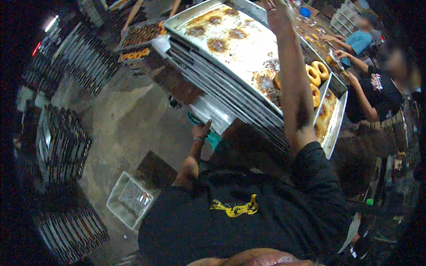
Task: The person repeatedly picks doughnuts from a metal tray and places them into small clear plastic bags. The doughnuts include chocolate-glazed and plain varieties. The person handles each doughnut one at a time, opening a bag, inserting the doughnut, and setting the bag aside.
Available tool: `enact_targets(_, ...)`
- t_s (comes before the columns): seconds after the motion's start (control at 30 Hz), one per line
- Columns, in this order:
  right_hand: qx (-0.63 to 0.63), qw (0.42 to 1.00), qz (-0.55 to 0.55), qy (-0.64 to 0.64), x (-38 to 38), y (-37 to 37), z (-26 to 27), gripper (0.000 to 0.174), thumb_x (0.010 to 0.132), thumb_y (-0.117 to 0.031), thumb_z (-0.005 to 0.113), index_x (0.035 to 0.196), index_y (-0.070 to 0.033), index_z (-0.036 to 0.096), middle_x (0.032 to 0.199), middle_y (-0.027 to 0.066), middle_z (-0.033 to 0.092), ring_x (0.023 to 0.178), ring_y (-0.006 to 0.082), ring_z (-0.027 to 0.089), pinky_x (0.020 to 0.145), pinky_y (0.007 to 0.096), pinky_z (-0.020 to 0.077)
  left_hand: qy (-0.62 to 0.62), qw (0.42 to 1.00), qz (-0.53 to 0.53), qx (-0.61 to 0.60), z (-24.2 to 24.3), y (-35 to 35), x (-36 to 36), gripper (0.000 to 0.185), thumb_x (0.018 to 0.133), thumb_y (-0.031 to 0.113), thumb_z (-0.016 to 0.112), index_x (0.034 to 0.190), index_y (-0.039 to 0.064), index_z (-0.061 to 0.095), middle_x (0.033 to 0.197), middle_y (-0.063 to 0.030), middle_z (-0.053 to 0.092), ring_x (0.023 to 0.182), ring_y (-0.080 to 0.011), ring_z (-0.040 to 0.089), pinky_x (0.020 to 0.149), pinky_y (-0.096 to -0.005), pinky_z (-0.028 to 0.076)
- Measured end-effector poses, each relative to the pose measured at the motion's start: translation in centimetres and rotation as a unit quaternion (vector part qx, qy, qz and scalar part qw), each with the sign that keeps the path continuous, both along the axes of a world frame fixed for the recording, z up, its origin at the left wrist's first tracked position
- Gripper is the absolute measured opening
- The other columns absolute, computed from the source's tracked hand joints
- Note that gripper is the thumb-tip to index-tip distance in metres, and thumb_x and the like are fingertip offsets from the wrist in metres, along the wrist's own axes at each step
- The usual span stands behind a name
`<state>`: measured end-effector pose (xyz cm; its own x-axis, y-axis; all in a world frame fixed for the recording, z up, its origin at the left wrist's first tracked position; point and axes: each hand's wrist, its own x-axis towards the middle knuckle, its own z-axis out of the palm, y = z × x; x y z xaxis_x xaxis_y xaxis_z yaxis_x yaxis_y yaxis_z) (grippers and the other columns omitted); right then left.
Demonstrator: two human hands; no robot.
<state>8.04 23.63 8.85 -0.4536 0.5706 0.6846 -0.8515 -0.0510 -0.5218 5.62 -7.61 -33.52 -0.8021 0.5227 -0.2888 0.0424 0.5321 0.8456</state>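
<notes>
My left hand (202,129), with a bracelet at the wrist, is low beside the tray stack. Its thumb touches the near edge of a shiny clear plastic packet (213,113); the dark fingers do not show whether they grip it. Something teal (214,141) shows beside and below the hand. My right forearm (293,73) stretches over a large metal baking tray (229,36), and that hand is beyond the top edge of the picture. The tray is stained with brown baked residue and rests on several stacked trays (213,79). Ring-shaped breads (313,75) lie right of my forearm.
Another stained tray (324,123) stands at right. Two people (357,43) (382,83) work at a littered table (311,25). Baked goods fill trays (141,35) at upper left, near another person's arm (132,15). Tray racks (83,56) line the left; a plastic crate (129,199) sits on the floor.
</notes>
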Motion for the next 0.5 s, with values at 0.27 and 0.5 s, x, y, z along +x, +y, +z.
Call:
enact_targets(0.27, 0.179, 0.408, -0.439, -0.780, 11.7, 13.5, -5.5, 0.104, 0.064, -0.054, 0.068, 0.134, 0.003, 0.015, 0.122, 0.0276, 0.048, 0.114, 0.0381, 0.047, 0.096, 0.0595, 0.0239, -0.207, 0.972, -0.086, 0.072, 1.5, -1.2, -1.5, 0.042, 0.074, 0.037, 0.069, 0.072, -0.005, 0.063, 0.066, -0.0140, 0.065, 0.053, -0.0217, 0.063, 0.059, -0.0347, 0.052)
enact_targets(0.5, 0.158, 0.310, -0.431, -0.833, 11.7, 14.1, -10.7, 0.133, 0.054, -0.062, 0.068, 0.139, 0.002, -0.011, 0.127, 0.0246, 0.046, 0.123, 0.0366, 0.040, 0.107, 0.0516, 0.0133, -0.056, 0.986, -0.155, -0.039, 0.3, 0.9, -2.4, 0.045, 0.066, 0.037, 0.076, 0.089, 0.001, 0.063, 0.071, -0.0127, 0.067, 0.054, -0.0194, 0.064, 0.057, -0.0345, 0.052)
